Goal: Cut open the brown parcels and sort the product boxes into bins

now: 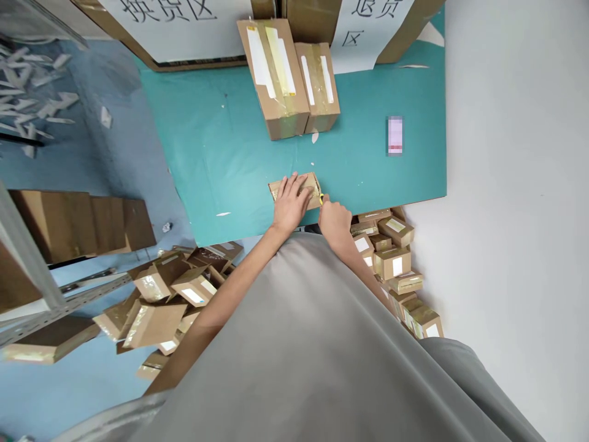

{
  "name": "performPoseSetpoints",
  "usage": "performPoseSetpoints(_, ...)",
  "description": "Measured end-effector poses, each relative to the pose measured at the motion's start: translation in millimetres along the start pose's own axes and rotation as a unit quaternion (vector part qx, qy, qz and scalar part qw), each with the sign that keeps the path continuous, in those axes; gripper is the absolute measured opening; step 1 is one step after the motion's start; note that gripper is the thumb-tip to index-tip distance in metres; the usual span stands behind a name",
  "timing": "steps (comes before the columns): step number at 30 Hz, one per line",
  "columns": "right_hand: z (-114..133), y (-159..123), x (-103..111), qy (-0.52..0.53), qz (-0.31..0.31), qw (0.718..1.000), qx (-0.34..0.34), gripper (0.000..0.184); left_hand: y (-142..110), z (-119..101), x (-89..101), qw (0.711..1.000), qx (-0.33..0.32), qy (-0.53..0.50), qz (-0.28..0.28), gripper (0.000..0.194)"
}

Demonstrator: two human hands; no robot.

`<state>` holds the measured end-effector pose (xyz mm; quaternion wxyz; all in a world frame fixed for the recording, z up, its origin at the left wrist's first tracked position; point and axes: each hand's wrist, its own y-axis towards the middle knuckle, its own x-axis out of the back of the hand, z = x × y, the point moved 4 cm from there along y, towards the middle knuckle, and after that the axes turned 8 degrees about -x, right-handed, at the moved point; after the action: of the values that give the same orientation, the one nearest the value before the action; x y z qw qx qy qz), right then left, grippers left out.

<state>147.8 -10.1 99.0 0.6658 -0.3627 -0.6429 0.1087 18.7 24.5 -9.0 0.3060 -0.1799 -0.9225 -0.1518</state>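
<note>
A small flat cardboard box (pixel 313 182) lies on the green tabletop (pixel 211 153) near its front edge. My left hand (pixel 291 202) rests on top of this box, fingers stretched across it. At the box's right end, my right hand (pixel 335 218) is closed around a small yellow-and-black utility knife (pixel 321 198). The knife's tip is at the box's right edge; the blade itself is too small to make out. Beyond my hands stand two taped cartons side by side, a larger carton (pixel 280 80) and a smaller carton (pixel 318 86), both with white labels.
Two big boxes with signs, a left sign (pixel 170 31) and a right sign (pixel 363 37), stand at the table's back. A pixelated pink-white item (pixel 394 135) lies at right. Piled parcels flank me, left (pixel 156 322) and right (pixel 392 263). A white wall (pixel 515 172) borders the right side.
</note>
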Motion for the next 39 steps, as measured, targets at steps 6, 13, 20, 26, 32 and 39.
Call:
performPoseSetpoints(6, -18, -17, -6, 0.013, 0.028, 0.999, 0.014, 0.051, -4, -1, 1.9, 0.998, -0.011, 0.052, 0.016, 0.040)
performPoseSetpoints(13, -55, 4, -9, 0.174, -0.032, 0.983, 0.046, 0.048, -29, 12, 29.0, 0.997, 0.005, 0.075, -0.003, 0.054)
performPoseSetpoints(20, -47, 130, -83, 0.406, 0.018, 0.912, 0.060, 0.040, -80, 25, 80.3, 0.991, 0.060, 0.104, -0.065, 0.059)
performPoseSetpoints(26, 13, 147, -99, 0.439, 0.110, 0.881, 0.136, 0.030, -124, 28, 109.0, 0.962, 0.189, 0.088, -0.179, 0.068)
performPoseSetpoints(32, 22, 123, -76, 0.383, 0.064, 0.908, 0.156, 0.032, -126, 42, 93.9, 0.943, 0.241, 0.023, -0.228, 0.069)
performPoseSetpoints(39, -28, 121, -47, 0.319, -0.033, 0.940, 0.117, 0.030, -93, 73, 41.8, 0.952, 0.232, -0.101, -0.175, 0.060)
